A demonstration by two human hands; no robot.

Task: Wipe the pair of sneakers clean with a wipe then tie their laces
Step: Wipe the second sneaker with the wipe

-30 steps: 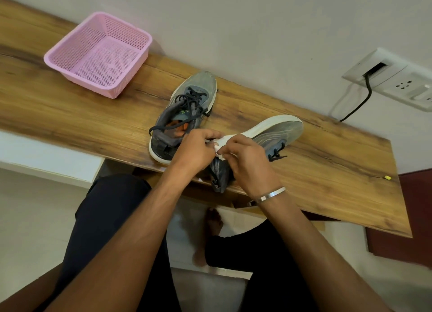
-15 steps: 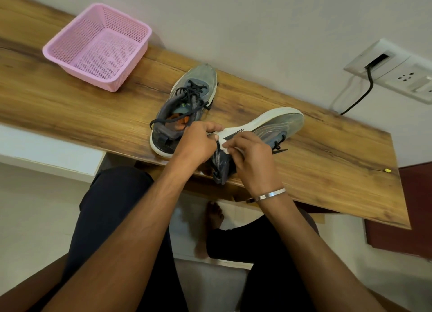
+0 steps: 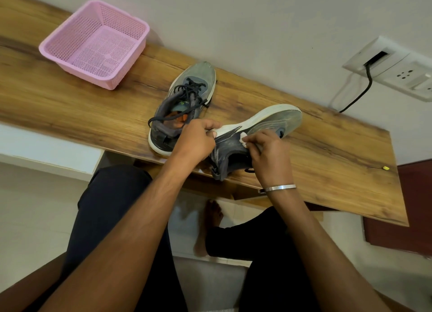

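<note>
Two grey sneakers with white soles lie on the wooden table (image 3: 70, 101). The far sneaker (image 3: 184, 106) stands upright with loose black laces. The near sneaker (image 3: 259, 134) is tipped on its side at the table's front edge, sole facing away. My left hand (image 3: 196, 143) grips its heel end at the sole. With my right hand (image 3: 268, 155) I pinch a small white wipe (image 3: 243, 140) against the dark side panel near the collar. The near sneaker's laces are mostly hidden behind my right hand.
An empty pink mesh basket (image 3: 93, 42) sits at the back left of the table. A wall socket (image 3: 395, 68) with a black cable is at the right. A small yellow bit (image 3: 385, 168) lies near the table's right edge. My knees are below the table.
My right hand has slid the wipe to the right, from beside my left hand at the heel to the sneaker's side panel. The left hand keeps its hold.
</note>
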